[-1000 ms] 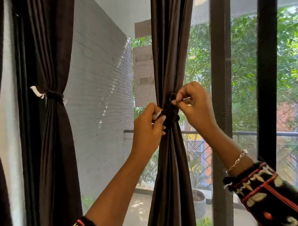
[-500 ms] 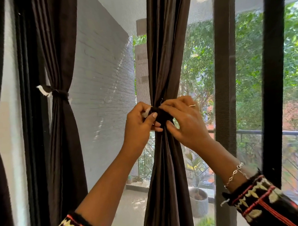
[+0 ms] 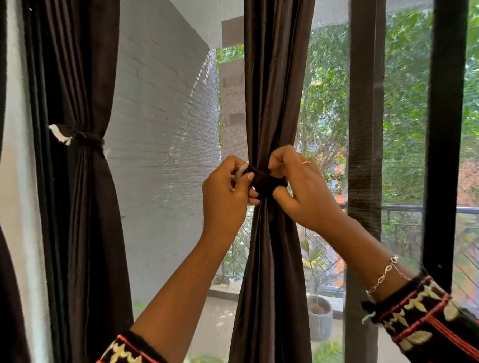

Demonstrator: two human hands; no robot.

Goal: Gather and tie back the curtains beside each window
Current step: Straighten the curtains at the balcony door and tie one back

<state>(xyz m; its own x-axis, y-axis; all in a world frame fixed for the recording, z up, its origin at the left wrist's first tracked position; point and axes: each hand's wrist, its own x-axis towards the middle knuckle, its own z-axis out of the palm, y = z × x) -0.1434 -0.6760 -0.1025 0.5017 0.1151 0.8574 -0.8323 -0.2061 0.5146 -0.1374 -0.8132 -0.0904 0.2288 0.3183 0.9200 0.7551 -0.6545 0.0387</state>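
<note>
Pinching the dark tie [image 3: 263, 177] from both sides, her left hand [image 3: 228, 198] and right hand [image 3: 299, 189] cinch the middle curtain [image 3: 270, 97], right of an already tied curtain [image 3: 83, 78].

no readable text, no labels, no brands, no numbers, no signs anywhere in view

Beyond the glass, a white brick wall [image 3: 159, 124] fills nine o'clock. A potted plant [image 3: 319, 315] stands at five o'clock, a metal railing [image 3: 415, 208] at three, and green trees [image 3: 407, 91] at two.
</note>
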